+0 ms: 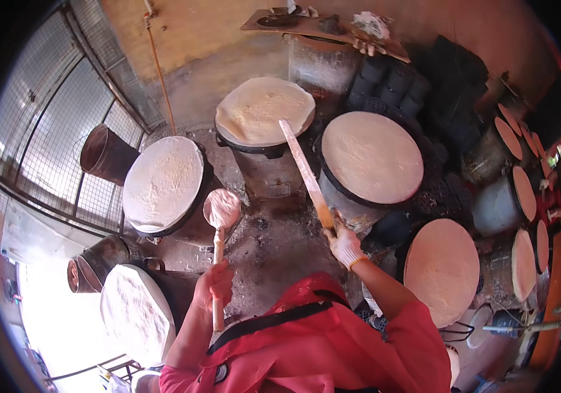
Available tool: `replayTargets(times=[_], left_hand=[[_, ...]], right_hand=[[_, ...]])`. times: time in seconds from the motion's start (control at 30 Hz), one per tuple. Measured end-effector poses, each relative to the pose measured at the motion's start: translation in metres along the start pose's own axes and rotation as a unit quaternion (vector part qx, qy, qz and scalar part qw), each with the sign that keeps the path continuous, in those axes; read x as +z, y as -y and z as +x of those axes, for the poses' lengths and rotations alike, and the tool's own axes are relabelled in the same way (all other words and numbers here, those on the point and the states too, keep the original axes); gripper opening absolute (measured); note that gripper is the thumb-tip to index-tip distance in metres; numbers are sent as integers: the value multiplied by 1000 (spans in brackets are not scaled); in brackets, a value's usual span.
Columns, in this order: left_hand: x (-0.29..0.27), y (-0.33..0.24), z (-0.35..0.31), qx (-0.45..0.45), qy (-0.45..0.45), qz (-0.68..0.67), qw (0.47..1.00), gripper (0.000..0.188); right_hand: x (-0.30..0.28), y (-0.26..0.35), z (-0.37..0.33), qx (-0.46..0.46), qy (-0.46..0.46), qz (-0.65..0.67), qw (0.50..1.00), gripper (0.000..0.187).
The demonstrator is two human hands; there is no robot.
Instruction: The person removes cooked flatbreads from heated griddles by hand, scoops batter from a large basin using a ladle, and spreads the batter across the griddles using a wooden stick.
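Note:
My left hand (216, 284), bare, grips the wooden handle of a ladle (221, 209), whose bowl is coated or filled with pale batter. In a white knit glove, my right hand (345, 243) closes round the handle of a long flat wooden spatula (303, 167). The spatula's batter-smeared tip reaches the near right edge of a large thin flatbread (267, 106) on the far middle griddle. That flatbread's left edge looks loose and wrinkled. A pale round (164, 183) covers the griddle left of the ladle, and another (372, 157) lies right of the spatula.
More rounds lie on griddles at the near left (135, 314) and near right (442, 272). Several others line the far right. Dark cylindrical briquettes (388, 85) are stacked behind, below a board (323, 29) with odds and ends. A rusty bucket (105, 154) stands by the mesh wall.

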State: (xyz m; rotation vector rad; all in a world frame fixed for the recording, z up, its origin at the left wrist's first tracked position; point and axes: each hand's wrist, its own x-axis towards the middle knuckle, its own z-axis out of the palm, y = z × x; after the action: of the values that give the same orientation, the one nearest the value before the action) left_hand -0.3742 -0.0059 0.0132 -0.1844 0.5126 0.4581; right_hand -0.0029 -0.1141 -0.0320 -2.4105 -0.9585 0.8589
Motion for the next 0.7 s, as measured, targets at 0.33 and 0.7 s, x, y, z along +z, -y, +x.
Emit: replayTargets(times=[0.33, 0.7], left_hand=[[35, -41, 21, 104, 19, 50, 993, 22], [91, -53, 97, 74, 93, -112, 987, 29]], right_hand=[[-18, 58, 193, -263, -104, 55, 957, 55], [-90, 141, 321, -135, 20, -193, 972, 51]])
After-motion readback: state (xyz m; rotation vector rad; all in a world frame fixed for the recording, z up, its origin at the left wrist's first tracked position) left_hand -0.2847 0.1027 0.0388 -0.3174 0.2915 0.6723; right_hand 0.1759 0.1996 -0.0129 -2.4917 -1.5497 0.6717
